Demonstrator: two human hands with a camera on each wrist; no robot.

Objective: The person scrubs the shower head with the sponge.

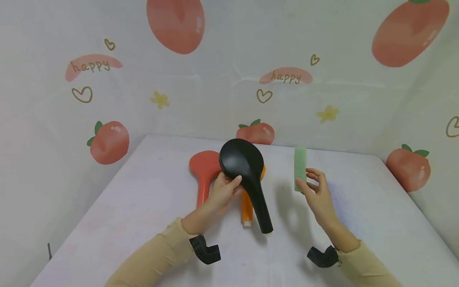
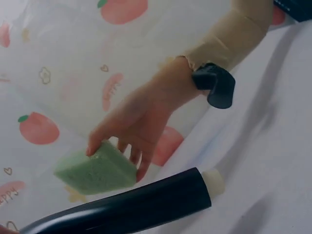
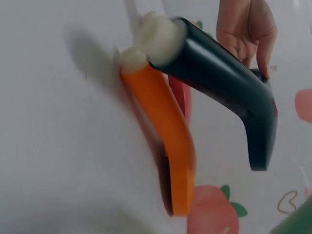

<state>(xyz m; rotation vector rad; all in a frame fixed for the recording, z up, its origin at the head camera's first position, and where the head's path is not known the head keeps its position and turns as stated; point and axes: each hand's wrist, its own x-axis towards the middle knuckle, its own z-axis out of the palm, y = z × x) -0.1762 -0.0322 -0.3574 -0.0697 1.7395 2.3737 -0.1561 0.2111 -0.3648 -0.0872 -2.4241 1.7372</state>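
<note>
A black shower head [image 1: 241,157] is held up above the table by my left hand [image 1: 222,193], which grips the lower rim of its round head, thumb on top. Its handle slants down to the right and ends in a pale connector [image 2: 213,182]. My right hand [image 1: 320,197] pinches a light green sponge [image 1: 300,162] between thumb and fingers, to the right of the black head and apart from it. Partly behind the black piece lies an orange shower head [image 3: 158,105] on the table. A red shower head [image 1: 203,165] rests left of it, its handle end hidden by my left arm.
The white table [image 1: 143,191] runs back to a cloth backdrop [image 1: 215,87] printed with fruit, hearts and lettering. A black curved mount [image 1: 206,250] sits on the left wrist, and a similar mount [image 1: 323,257] on the right.
</note>
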